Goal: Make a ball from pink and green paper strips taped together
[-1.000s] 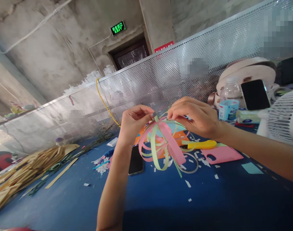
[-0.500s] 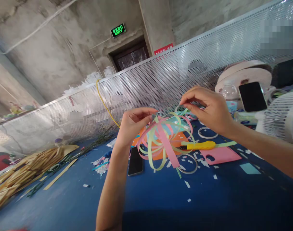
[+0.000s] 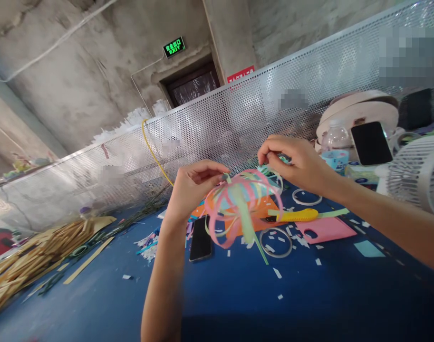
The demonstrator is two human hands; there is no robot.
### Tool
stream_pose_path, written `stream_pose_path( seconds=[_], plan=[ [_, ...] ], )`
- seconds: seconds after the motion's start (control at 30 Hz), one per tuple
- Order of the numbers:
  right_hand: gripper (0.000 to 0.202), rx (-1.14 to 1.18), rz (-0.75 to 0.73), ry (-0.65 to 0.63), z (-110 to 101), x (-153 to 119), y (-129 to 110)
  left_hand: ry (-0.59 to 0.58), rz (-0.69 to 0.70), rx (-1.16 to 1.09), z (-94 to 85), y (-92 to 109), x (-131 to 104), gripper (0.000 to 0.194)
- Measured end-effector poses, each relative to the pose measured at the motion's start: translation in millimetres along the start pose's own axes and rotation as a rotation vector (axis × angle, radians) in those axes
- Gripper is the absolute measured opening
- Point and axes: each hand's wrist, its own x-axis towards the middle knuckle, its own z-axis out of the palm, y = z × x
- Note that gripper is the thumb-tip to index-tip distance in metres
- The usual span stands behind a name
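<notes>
A round cage of looped pink and green paper strips (image 3: 245, 213) hangs over the table, somewhat blurred. My left hand (image 3: 198, 183) pinches its top left end between thumb and fingertips. At the upper right of the loops, my right hand (image 3: 291, 156) is closed with thumb and fingers together; what its fingertips hold is too small to make out. Behind and below the loops lie orange paper (image 3: 234, 229), a yellow utility knife (image 3: 298, 215) and a white ring (image 3: 288, 251). Pink paper with a hole (image 3: 332, 230) is right of them.
A black phone (image 3: 201, 240) lies beside my left forearm. Wooden strips (image 3: 53, 242) are piled at the left. A perforated metal screen (image 3: 202, 123) stands behind. At the right are a white fan (image 3: 416, 171), another phone (image 3: 371, 142) and a bottle (image 3: 335, 135).
The paper loops have turned, with a green strip now in front where a pink one was. My right hand has moved slightly left and down, nearer the loops.
</notes>
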Motion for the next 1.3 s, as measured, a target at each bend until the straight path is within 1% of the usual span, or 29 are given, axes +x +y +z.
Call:
stream_pose_path(
  seconds=[0.1, 0.2, 0.33, 0.47, 0.57, 0.63, 0.73, 0.83, 0.93, 1.03, 1.3],
  plan=[
    [0.014, 0.007, -0.009, 0.013, 1.3, 3.5, -4.1, -0.006, 0.002, 0.019, -2.6, 3.1, -1.6, 0.011],
    [0.011, 0.084, 0.009, 0.013, 1.5, 7.3, -5.8, -0.003, 0.007, 0.027, -2.3, 5.6, -3.0, 0.014],
    [0.007, 0.239, 0.064, -0.048, 1.1, 10.2, -11.4, 0.015, -0.004, 0.067, -0.6, 7.6, -4.2, 0.015],
    [0.004, 0.287, 0.081, -0.084, 4.1, 10.8, -22.9, 0.028, -0.006, 0.048, 0.3, 7.7, -4.4, 0.013],
    [0.005, 0.313, 0.055, -0.084, 9.7, 10.8, -29.6, 0.029, 0.000, 0.017, 0.6, 7.8, -3.8, 0.009],
    [0.006, 0.344, 0.062, -0.080, 14.1, 10.4, -32.0, 0.019, 0.007, 0.012, 0.4, 8.2, -3.0, 0.007],
    [0.007, 0.398, 0.069, -0.060, 20.1, 9.3, -33.8, -0.001, 0.024, -0.007, 0.3, 8.7, -2.1, 0.007],
    [0.011, 0.442, 0.080, -0.040, 24.4, 8.2, -35.9, 0.009, 0.016, -0.037, 1.0, 9.2, -2.3, 0.008],
    [0.015, 0.482, 0.112, -0.039, 27.2, 8.5, -37.4, 0.026, -0.007, -0.044, 2.3, 9.3, -2.9, 0.007],
    [0.019, 0.541, 0.150, -0.059, 28.9, 10.6, -36.2, 0.020, 0.003, -0.047, 2.8, 9.0, -3.1, 0.006],
    [0.023, 0.727, 0.320, -0.188, 29.0, 12.8, -32.3, 0.020, 0.045, -0.047, 3.0, 11.8, -3.6, 0.006]
  ],
)
